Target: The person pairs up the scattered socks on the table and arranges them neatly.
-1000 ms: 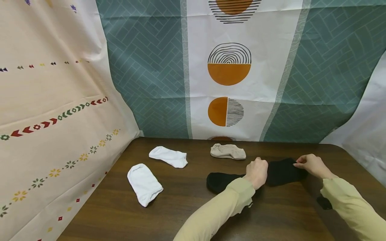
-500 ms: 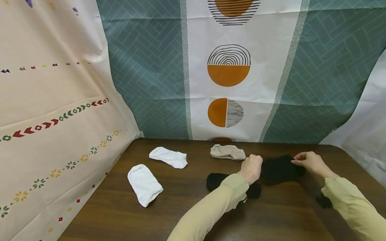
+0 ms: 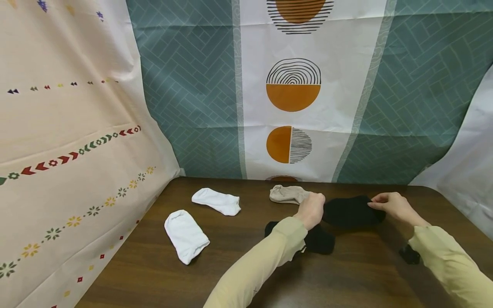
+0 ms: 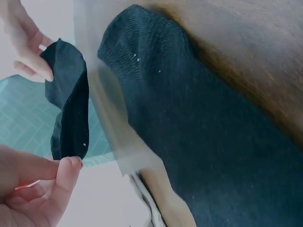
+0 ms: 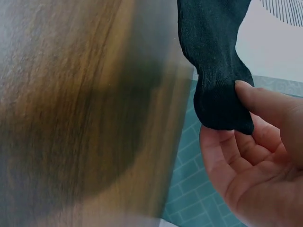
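Observation:
A black sock (image 3: pixel 350 211) is stretched between both hands over the right part of the table. My left hand (image 3: pixel 311 211) pinches one end between thumb and fingers, and my right hand (image 3: pixel 393 207) pinches the opposite end. In the left wrist view, the held sock (image 4: pixel 71 101) sags with a fold in its middle. The right wrist view has the thumb on top of the sock end (image 5: pixel 222 101) and fingers beneath. Below my left forearm, a second black sock (image 3: pixel 322 240) lies flat on the wood, partly hidden by the sleeve.
Behind my left hand lies a beige sock (image 3: pixel 286 194), partly covered by that hand. Two white socks, one farther back (image 3: pixel 217 201) and one nearer (image 3: pixel 186 236), lie on the left of the brown table (image 3: pixel 154 273). Patterned cloths (image 3: pixel 192 85) hang along the back and left.
Both hands have shifted left and slightly toward the back with the held black sock, the left hand farther. More of the lying black sock's right end shows now.

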A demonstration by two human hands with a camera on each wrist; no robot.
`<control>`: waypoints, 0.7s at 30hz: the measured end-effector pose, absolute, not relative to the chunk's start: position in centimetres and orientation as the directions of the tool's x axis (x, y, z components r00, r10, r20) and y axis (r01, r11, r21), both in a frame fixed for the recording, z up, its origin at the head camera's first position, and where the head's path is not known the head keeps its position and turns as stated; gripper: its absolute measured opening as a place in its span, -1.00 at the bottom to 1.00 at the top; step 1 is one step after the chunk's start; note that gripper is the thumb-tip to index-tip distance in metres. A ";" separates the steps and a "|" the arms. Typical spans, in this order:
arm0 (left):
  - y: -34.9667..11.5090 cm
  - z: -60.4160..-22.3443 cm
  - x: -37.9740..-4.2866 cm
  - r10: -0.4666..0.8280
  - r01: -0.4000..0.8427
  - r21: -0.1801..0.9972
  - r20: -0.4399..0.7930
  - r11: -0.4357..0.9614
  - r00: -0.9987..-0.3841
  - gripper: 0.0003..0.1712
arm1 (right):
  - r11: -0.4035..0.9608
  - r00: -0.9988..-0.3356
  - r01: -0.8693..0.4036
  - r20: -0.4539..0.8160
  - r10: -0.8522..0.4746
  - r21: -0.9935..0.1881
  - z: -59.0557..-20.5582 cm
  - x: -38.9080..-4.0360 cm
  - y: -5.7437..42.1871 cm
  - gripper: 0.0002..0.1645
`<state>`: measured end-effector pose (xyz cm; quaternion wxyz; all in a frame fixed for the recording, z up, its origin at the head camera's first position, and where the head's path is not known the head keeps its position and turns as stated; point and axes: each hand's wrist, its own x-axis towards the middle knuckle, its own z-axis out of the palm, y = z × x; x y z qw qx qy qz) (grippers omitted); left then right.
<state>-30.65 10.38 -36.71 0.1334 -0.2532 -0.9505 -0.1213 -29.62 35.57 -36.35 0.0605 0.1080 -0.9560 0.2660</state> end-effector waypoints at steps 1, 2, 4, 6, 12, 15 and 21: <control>10.2 -36.6 -30.7 0.450 0.514 0.178 0.302 0.839 -0.840 -0.80 | 0.834 -0.969 -0.239 0.173 -0.174 -0.498 -36.3 -29.6 35.5 -0.58; 10.0 -36.5 -30.8 0.450 0.512 0.196 0.287 0.836 -0.845 -0.79 | 0.833 -0.969 -0.239 0.175 -0.174 -0.499 -36.2 -29.6 35.4 -0.59; 9.5 -36.3 -30.9 0.448 0.506 0.229 0.260 0.832 -0.855 -0.76 | 0.829 -0.968 -0.244 0.177 -0.178 -0.504 -36.1 -29.6 35.3 -0.59; 9.0 -36.2 -30.9 0.450 0.505 0.249 0.248 0.826 -0.858 -0.73 | 0.824 -0.967 -0.249 0.180 -0.181 -0.509 -36.0 -29.5 35.0 -0.60; 7.6 -36.1 -31.2 0.486 0.547 0.257 0.265 0.797 -0.833 -0.72 | 0.808 -0.966 -0.256 0.173 -0.192 -0.530 -35.9 -29.4 34.2 -0.60; 6.9 -36.0 -31.2 0.508 0.569 0.255 0.267 0.782 -0.819 -0.73 | 0.804 -0.971 -0.239 0.151 -0.187 -0.544 -35.8 -29.6 33.7 -0.55; 5.8 -35.7 -31.3 0.518 0.576 0.279 0.260 0.768 -0.815 -0.70 | 0.787 -0.976 -0.216 0.119 -0.181 -0.578 -35.7 -29.6 33.0 -0.51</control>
